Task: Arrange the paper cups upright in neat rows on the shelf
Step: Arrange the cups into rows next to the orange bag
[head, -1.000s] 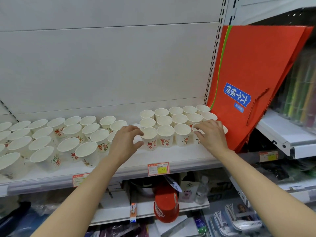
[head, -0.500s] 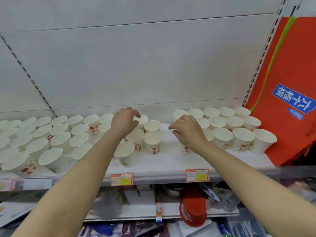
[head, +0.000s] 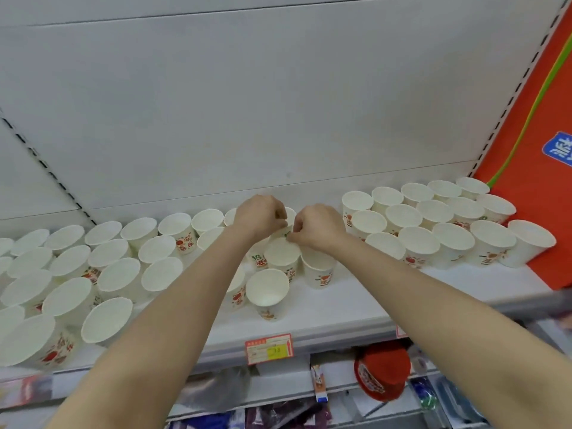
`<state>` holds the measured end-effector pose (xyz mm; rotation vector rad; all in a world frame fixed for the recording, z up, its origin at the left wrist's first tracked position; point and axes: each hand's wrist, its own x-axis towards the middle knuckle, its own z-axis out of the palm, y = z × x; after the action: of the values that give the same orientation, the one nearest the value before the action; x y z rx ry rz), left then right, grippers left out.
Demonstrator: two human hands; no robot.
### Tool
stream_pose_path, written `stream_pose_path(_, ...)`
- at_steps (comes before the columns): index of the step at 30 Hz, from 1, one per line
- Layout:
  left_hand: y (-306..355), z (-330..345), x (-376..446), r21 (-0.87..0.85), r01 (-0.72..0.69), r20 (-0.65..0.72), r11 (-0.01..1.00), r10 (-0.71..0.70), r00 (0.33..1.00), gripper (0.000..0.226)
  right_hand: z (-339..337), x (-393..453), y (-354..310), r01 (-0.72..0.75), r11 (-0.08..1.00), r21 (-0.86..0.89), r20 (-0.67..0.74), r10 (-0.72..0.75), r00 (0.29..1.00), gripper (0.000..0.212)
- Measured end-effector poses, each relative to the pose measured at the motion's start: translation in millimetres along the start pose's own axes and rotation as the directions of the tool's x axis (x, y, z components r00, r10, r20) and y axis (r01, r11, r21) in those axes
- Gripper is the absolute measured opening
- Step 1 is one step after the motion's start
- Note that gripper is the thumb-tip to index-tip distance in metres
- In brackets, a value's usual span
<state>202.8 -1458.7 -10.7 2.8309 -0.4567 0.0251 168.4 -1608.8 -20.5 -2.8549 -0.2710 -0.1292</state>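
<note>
White paper cups with red and green print stand upright on the white shelf [head: 356,308]. A tidy block of cups [head: 433,233] fills the right part, and a looser crowd of cups [head: 108,270] covers the left. Between them is a small cluster: a front cup [head: 267,287], a cup [head: 318,269] to its right and a cup [head: 281,257] behind. My left hand [head: 260,216] and my right hand [head: 318,227] meet over the back of this cluster. Their curled fingers pinch a back cup [head: 286,233], mostly hidden by the hands.
An orange paper bag [head: 541,134] leans against the right end of the shelf, touching the last cup. A price tag [head: 268,348] hangs on the shelf's front edge. Below it, a lower shelf carries a red item [head: 382,376] and other packaged goods.
The view has swung left and closer. My right hand left the right block and moved left to meet my left hand, which shifted slightly right at the middle cluster.
</note>
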Motion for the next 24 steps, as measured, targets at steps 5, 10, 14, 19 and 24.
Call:
stream_pose_path(5,-5,9,9,0.03,-0.065,0.03,0.997,0.064,0.997,0.013,7,3,4,-0.081,0.99,-0.119,-0.051,0.076,0.996,0.011)
stream_pose_path(10,-7,17,12,0.046,-0.069,0.016,0.997,0.069,0.998,0.017,-6,8,7,-0.084,0.988,-0.133,-0.035,0.08,0.996,0.014)
stream_pose_path(14,-11,22,10,0.032,-0.059,0.01,0.998,0.059,0.998,0.022,1,0,17,-0.079,0.997,0.01,0.025,0.079,0.997,0.027)
stream_pose_path(19,2,14,3,-0.051,-0.099,-0.178,0.994,0.089,0.98,0.016,-15,6,44,-0.061,0.992,0.112,0.047,0.056,0.997,0.025)
stream_pose_path(24,25,13,-6,-0.045,-0.233,-0.161,0.971,0.223,0.961,0.012,-30,12,73,0.13,0.991,0.017,0.185,-0.131,0.974,0.048)
